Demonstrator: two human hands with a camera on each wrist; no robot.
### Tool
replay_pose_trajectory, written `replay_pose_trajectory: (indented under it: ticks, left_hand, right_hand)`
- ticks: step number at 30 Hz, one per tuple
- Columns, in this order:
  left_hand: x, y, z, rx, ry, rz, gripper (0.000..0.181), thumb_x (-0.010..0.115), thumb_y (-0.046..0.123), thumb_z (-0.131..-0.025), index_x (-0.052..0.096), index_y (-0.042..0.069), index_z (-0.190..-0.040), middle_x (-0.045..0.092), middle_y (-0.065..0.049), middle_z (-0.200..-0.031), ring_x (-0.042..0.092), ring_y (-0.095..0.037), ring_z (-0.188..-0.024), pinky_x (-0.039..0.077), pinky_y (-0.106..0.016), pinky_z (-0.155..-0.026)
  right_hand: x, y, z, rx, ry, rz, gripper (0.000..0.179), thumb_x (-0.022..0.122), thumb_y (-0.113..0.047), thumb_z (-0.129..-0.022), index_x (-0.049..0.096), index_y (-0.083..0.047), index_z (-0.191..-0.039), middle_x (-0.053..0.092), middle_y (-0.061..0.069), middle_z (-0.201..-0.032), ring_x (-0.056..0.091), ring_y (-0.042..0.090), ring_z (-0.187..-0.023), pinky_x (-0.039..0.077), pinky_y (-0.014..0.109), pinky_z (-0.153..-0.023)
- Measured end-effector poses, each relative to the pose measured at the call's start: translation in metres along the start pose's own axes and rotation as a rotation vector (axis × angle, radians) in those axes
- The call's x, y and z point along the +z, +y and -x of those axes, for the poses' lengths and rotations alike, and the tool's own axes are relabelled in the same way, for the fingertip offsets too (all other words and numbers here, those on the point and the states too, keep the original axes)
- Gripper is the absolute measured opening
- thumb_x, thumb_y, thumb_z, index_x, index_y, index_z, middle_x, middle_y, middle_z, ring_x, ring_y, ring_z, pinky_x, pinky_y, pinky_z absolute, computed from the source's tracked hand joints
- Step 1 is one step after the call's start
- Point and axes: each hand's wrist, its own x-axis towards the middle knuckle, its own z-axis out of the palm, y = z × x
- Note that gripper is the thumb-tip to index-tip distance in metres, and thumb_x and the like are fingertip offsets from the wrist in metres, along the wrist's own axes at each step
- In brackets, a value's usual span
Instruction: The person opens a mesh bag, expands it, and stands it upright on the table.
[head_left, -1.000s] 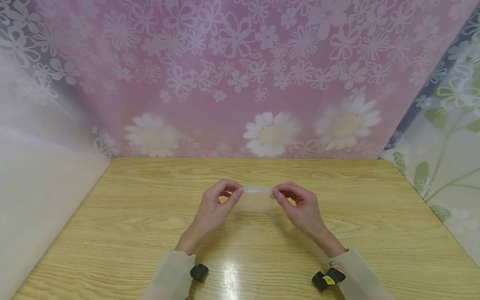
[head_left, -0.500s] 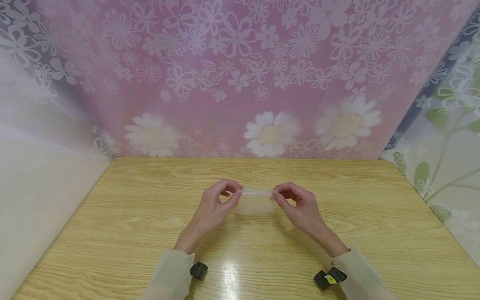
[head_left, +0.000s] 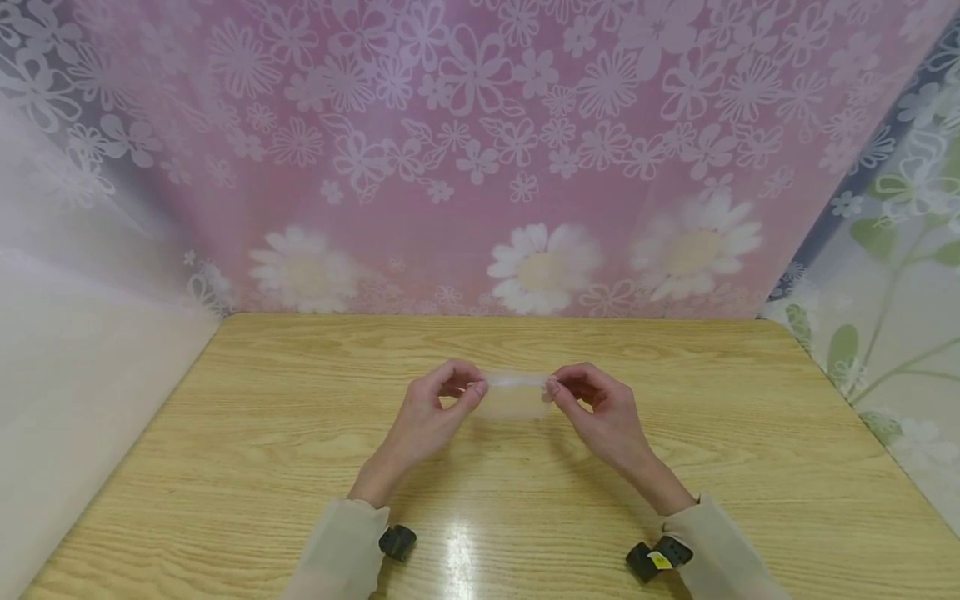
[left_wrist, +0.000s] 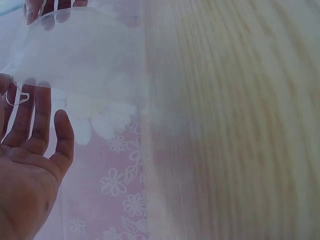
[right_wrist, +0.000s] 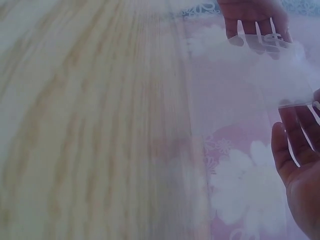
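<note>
A thin, translucent whitish plastic sheet (head_left: 513,403) is stretched between my two hands over the table, and its lower part hangs toward me. My left hand (head_left: 435,412) pinches its upper left corner between thumb and fingertips. At the upper right corner, my right hand (head_left: 603,415) pinches it the same way. In the left wrist view the sheet (left_wrist: 80,50) has a curved lower edge, and a small white loop (left_wrist: 26,95) shows by the left fingers. The right wrist view shows finger shapes through the sheet (right_wrist: 250,75).
The wood-grain table (head_left: 262,467) spreads beneath both hands. Behind it hangs a pink curtain (head_left: 420,225) with white flowers. A pale sheet (head_left: 90,367) borders the left side, and a leaf-patterned cloth (head_left: 900,333) the right. Each wrist carries a small black camera (head_left: 397,542).
Both hands stay nearly in place, still pinching the sheet's corners. The hanging lower edge has shifted slightly, dipping toward me and then lifting a little.
</note>
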Motion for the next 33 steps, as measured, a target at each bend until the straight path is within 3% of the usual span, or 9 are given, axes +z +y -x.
replay_pose_trajectory:
  ticks: [6,12,20,27,33]
  left_hand:
    - [0.0008,-0.0005,-0.0018,0.027,0.015,0.018,0.007,0.065,0.020,-0.102,0.069,0.017,-0.106,0.074,-0.005,-0.103,0.071,-0.011,-0.091,0.059,-0.036,-0.085]
    - [0.0013,-0.0009,-0.0026,0.072,0.044,0.017,0.007,0.066,0.015,-0.101,0.069,0.014,-0.107,0.074,-0.002,-0.107,0.072,-0.013,-0.095,0.059,-0.031,-0.084]
    - [0.0009,-0.0034,-0.0026,0.126,0.073,0.026,0.010,0.066,0.008,-0.099,0.070,0.009,-0.108,0.071,-0.009,-0.113,0.072,-0.021,-0.097,0.059,-0.029,-0.084]
    - [0.0004,-0.0023,-0.0010,0.068,0.060,0.076,0.006,0.066,0.010,-0.100,0.068,0.011,-0.106,0.072,-0.009,-0.107,0.072,-0.019,-0.089,0.058,-0.029,-0.076]
    - [0.0002,0.0001,-0.0003,0.023,0.059,0.131,0.004,0.064,0.011,-0.101,0.067,0.010,-0.104,0.070,-0.009,-0.098,0.073,-0.025,-0.088,0.057,-0.026,-0.075]
  right_hand:
    - [0.0001,0.0008,-0.0002,-0.004,-0.015,-0.020,0.018,0.064,0.013,-0.093,0.070,0.001,-0.104,0.070,0.019,-0.089,0.071,0.014,-0.080,0.058,0.017,-0.073]
    - [0.0002,0.0006,-0.0001,0.000,-0.020,-0.016,0.017,0.063,0.012,-0.094,0.070,0.000,-0.103,0.069,0.018,-0.089,0.070,0.014,-0.080,0.058,0.017,-0.074]
    - [-0.0018,-0.0002,-0.0018,0.002,-0.032,0.031,0.016,0.064,0.010,-0.095,0.070,-0.003,-0.103,0.070,0.015,-0.089,0.069,0.011,-0.080,0.056,0.017,-0.073]
    - [-0.0027,-0.0014,-0.0022,-0.023,-0.031,-0.001,0.019,0.063,0.014,-0.093,0.068,0.000,-0.105,0.069,0.015,-0.090,0.068,0.007,-0.080,0.056,0.018,-0.071]
    - [-0.0036,-0.0032,-0.0002,0.010,-0.030,0.007,0.023,0.070,0.008,-0.091,0.068,0.001,-0.113,0.071,0.006,-0.099,0.070,0.007,-0.089,0.058,0.018,-0.075]
